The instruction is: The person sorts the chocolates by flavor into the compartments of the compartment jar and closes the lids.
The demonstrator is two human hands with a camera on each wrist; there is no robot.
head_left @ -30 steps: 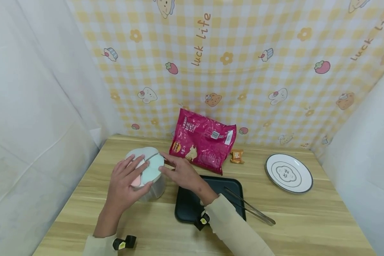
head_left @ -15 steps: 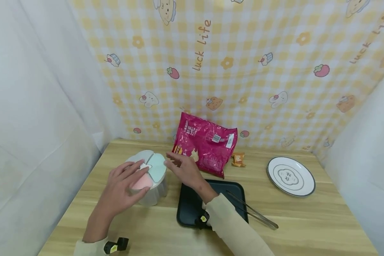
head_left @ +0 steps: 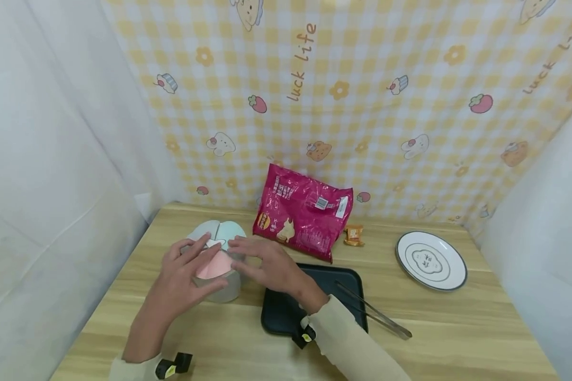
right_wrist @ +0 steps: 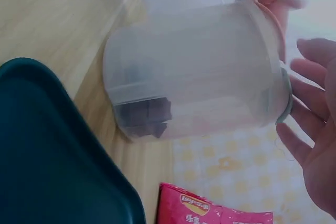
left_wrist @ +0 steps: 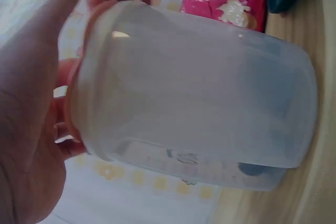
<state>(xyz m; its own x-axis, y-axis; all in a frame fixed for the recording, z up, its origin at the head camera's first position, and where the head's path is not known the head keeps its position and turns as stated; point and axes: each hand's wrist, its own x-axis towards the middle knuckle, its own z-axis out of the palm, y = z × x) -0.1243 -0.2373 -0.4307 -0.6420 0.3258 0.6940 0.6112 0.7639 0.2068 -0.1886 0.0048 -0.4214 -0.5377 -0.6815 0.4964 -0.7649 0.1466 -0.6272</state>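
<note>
A translucent storage canister (head_left: pixel 225 288) stands at the left of the table, its round lid (head_left: pixel 215 265) split into pink, mint and grey sections. My left hand (head_left: pixel 183 272) rests its spread fingers on the lid's left part, thumb held out in front. At the lid's right edge, my right hand (head_left: pixel 267 264) touches with loosely bent fingers. Through the wall in the right wrist view, dark square-edged pieces (right_wrist: pixel 144 111) show at the canister's bottom. Fingertips of both hands partly cover the lid.
Right of the canister lies a black tray (head_left: pixel 278 309) with metal tongs (head_left: pixel 386 320) resting on it. Behind are a magenta snack bag (head_left: pixel 310 211) and a small orange packet (head_left: pixel 354 235). A white plate (head_left: pixel 450 264) sits at the right.
The lid's colours have turned counterclockwise, mint moving from the right toward the back and pink to the front. My right hand drew off the rim, then came back against it.
</note>
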